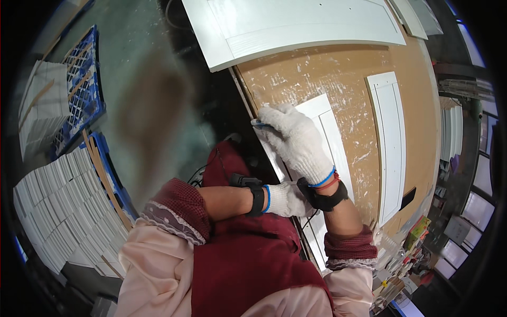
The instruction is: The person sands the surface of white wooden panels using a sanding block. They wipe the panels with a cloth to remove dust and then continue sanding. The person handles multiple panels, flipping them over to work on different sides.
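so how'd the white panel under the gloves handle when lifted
The white panel is probably stiff, lying flat with a framed face. That smooth-looking surface may be slippery. Its long shape suggests one end could dip.

The white framed panel (327, 127) looks smooth, painted and faintly glossy beneath fuzzy, matt knitted gloves (301, 142). The table (364, 124) has a matt brown board surface, roughly flecked white. The apron (237, 259) is dull maroon cloth; the sleeves (158, 269), satiny fabric.
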Tool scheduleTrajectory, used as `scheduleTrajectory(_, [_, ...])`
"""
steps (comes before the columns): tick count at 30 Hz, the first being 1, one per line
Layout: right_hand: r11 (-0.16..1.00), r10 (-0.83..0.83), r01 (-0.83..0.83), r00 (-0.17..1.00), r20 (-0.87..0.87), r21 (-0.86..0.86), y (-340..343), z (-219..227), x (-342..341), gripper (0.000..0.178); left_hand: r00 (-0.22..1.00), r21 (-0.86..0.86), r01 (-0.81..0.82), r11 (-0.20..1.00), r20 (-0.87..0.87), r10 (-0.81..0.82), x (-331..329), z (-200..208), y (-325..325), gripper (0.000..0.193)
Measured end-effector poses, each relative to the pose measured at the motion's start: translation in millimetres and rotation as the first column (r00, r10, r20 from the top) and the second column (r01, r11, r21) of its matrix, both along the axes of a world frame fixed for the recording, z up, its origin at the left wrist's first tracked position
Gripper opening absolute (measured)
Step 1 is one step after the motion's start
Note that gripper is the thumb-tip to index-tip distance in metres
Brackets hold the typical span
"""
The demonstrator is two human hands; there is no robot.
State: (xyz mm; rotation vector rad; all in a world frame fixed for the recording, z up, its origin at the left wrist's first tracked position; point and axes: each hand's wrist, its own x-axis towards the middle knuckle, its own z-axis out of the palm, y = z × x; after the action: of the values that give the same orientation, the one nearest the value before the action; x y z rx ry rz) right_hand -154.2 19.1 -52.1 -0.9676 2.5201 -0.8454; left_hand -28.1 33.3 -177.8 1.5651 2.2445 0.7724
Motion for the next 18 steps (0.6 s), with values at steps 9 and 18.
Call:
scheduleTrajectory(9, [1.0,-0.009,0.008,0.998,0.065,0.018,13.6,1.0,6.4,0.013,0.96,-0.017,-0.054,0.998,0.273,0.056,-18.3,29.4,-15.0,0.038])
scheduleTrajectory(18, [0.758,-0.652,0.651,0.757,-0.049,-0.034,95.5,-15.4,-50.1,0.036,0.976,0.263,-0.026,0.964,-0.2,0.082,-20.7,39.5,-14.9,0.012])
